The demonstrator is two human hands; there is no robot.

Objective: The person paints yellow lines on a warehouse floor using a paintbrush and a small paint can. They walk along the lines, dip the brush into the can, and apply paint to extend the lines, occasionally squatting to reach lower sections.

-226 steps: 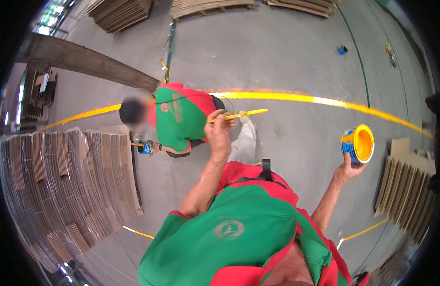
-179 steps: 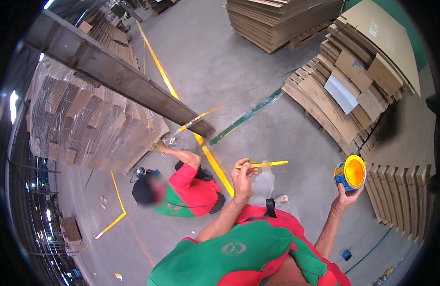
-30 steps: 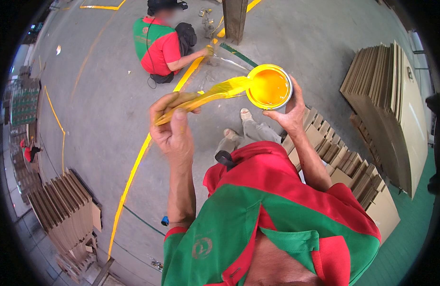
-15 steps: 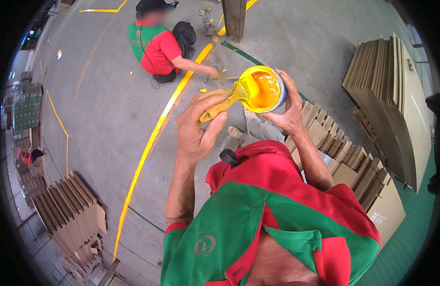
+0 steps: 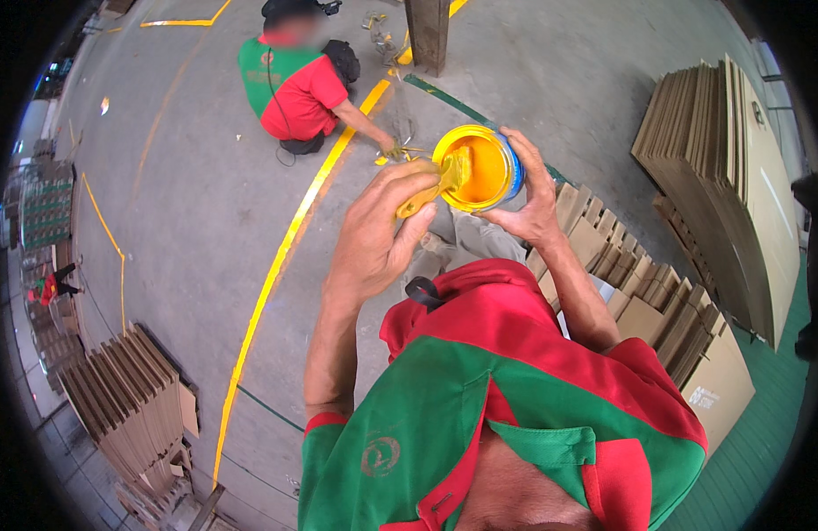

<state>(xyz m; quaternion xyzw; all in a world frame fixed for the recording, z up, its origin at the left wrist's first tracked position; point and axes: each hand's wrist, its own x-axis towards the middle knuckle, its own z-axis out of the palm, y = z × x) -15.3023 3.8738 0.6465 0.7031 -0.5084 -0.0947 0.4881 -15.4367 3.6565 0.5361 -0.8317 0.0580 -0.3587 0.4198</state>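
My left hand (image 5: pixel 378 228) grips a paintbrush (image 5: pixel 419 200) by its yellow-smeared handle, fingers over the top and thumb beneath. The bristles, coated in yellow paint, reach inside the mouth of a paint can (image 5: pixel 485 190). Around the can's right side my right hand (image 5: pixel 530 195) is wrapped, holding it tilted so that its opening faces me. Yellow paint covers the rim and the inner wall, and the outside shows blue. Part of the brush handle is hidden under my left fingers.
A co-worker (image 5: pixel 298 88) crouches ahead, one hand near the floor beside a yellow line (image 5: pixel 289 234). Behind stands a metal post (image 5: pixel 428 35). Cardboard stacks rise at the right (image 5: pixel 706 150), close by my right arm (image 5: pixel 644 292), and at lower left (image 5: pixel 130 398).
The brush has gone deeper into the can and its handle has turned. My left hand has moved right, nearer the rim. The can has shifted slightly left.
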